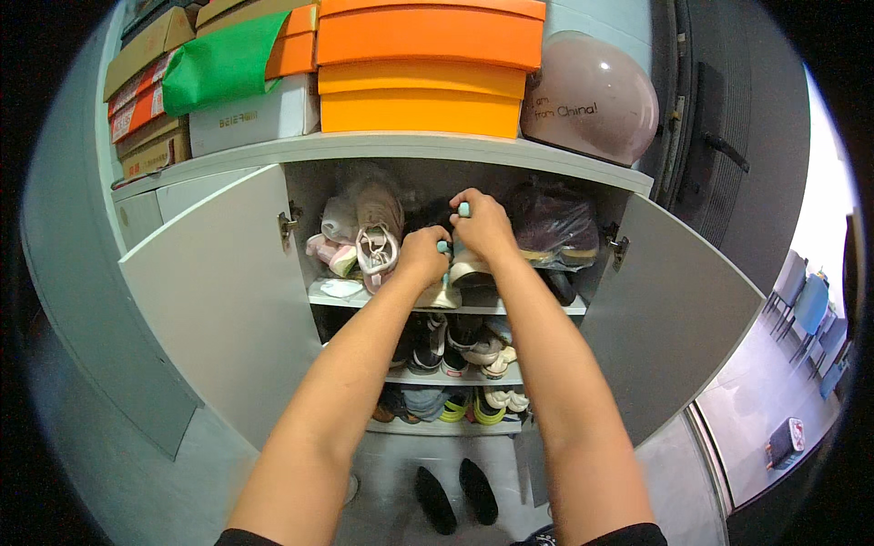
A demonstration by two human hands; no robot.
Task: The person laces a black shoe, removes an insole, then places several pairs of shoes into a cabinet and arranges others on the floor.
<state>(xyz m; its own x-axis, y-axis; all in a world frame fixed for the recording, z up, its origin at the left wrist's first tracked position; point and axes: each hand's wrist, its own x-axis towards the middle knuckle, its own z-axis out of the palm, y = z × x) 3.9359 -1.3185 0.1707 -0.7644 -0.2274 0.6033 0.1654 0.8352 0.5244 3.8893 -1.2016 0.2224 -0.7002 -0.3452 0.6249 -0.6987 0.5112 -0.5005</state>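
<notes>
Both my arms reach into the top shelf of an open shoe cabinet (619,182). My left hand (423,257) is closed on a pale shoe (442,297) whose light sole faces me. Just right of it and a little higher, my right hand (484,227) has its fingers curled over another light-soled shoe (471,273). The fingertips and most of both shoes' uppers are hidden. Each hand shows a small mint-green band on a finger. A pale pink sneaker (378,241) with laces stands left of my left hand. Dark shoes in clear plastic (557,218) lie right of my right hand.
Two cabinet doors, left (228,291) and right (669,318), stand swung outward. Lower shelves hold several shoes (446,350). Orange boxes (428,45), a green bag (228,64) and a pinkish helmet (592,100) rest on top. Black slippers (435,500) lie on the floor.
</notes>
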